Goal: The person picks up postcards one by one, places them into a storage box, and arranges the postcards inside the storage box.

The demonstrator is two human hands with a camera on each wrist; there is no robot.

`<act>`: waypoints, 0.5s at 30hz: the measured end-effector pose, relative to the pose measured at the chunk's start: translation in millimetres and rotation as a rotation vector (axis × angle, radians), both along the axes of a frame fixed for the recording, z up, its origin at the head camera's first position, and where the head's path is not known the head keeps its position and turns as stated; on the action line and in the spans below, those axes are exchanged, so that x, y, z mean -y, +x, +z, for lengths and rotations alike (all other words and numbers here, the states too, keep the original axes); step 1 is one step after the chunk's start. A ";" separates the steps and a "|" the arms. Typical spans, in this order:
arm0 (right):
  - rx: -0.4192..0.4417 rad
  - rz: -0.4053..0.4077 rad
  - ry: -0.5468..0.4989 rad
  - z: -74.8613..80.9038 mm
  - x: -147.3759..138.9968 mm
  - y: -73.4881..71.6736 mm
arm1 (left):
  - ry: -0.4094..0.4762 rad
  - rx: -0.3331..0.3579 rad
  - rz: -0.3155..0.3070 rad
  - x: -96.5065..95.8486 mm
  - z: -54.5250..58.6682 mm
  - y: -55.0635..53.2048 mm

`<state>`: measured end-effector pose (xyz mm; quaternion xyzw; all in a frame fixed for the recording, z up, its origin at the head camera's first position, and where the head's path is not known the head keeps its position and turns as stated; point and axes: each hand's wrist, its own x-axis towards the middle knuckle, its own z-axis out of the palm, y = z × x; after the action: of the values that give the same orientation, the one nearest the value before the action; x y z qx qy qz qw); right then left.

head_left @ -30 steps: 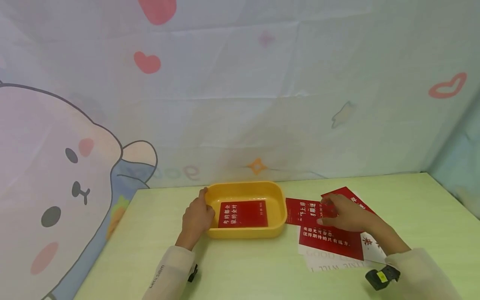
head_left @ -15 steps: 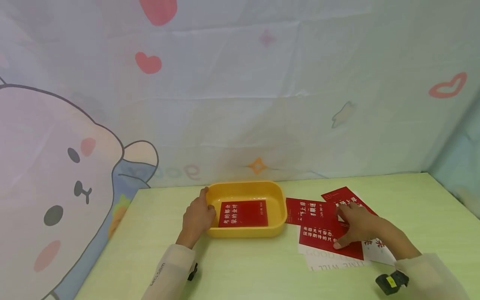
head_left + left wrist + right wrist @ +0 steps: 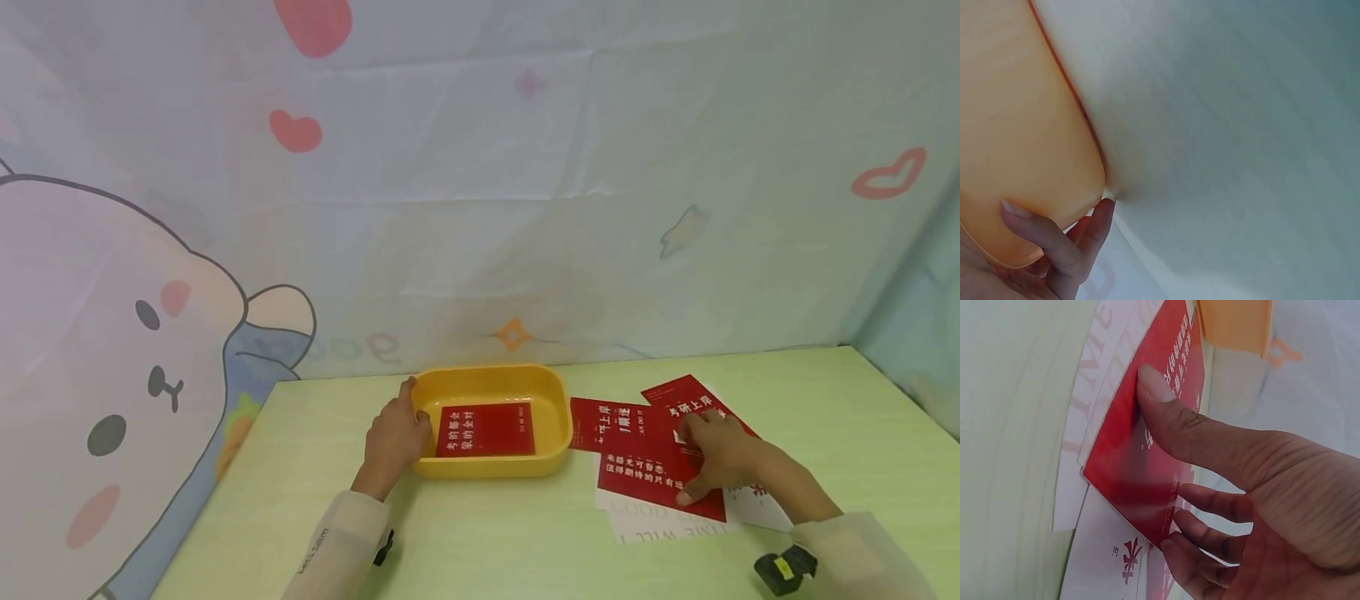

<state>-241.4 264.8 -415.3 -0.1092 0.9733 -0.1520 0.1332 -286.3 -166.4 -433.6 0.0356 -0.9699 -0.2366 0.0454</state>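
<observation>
Red card (image 3: 654,485) under the right hand (image 3: 723,454), yellow tray (image 3: 491,468) gripped by the left hand (image 3: 393,437)

Printed with lines of white characters, the red card lies on the desk (image 3: 487,546), on top of an overlapping spread of cards to the right of the yellow tray. The right hand is over it with thumb and fingers apart. In the right wrist view, the thumb reaches over its printed face and the fingertips come to its edge; how firmly they press I cannot tell.

Next to the yellow tray's right end, well within the spread, is a tray-side card (image 3: 633,423), also red, partly overlapped with its neighbours. Behind the right hand a far card (image 3: 688,393), red as well, lies at a slant. Two white sheets with large pale lettering (image 3: 667,527) stick out on the near side, and a white card with red characters (image 3: 757,504) shows to the right.

At the yellow tray's left end, the left hand is clamped on the wall, its thumb inside and its fingers outside. An inner card (image 3: 491,431), red with white characters, lies flat on the tray's floor.

Behind the desk hangs a pale cloth (image 3: 465,183) printed with hearts and a cartoon animal (image 3: 97,350).
</observation>
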 end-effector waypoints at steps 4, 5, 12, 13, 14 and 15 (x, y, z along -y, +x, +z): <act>-0.006 -0.008 -0.001 0.0 -1.9 0.6 | 0.007 0.004 -0.002 -1.3 1.2 0.7; -0.010 -0.009 -0.001 -0.6 -2.6 0.8 | 0.007 0.006 -0.002 -1.5 1.5 0.7; -0.042 -0.025 -0.071 -1.5 -6.7 0.2 | -0.003 0.022 -0.008 -1.3 1.9 0.1; -0.047 -0.019 -0.094 -1.5 -7.6 0.1 | -0.004 0.021 -0.010 -1.0 2.0 0.0; -0.051 -0.012 -0.119 -1.4 -8.5 0.0 | -0.003 0.021 -0.011 -0.6 2.1 0.0; -0.057 -0.002 -0.143 -1.0 -9.4 0.1 | -0.002 0.022 -0.012 -0.3 2.2 0.1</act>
<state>-241.3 274.2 -416.4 -0.1217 0.9634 -0.2179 0.0973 -286.2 -166.1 -431.4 0.0321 -0.9708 -0.2355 0.0334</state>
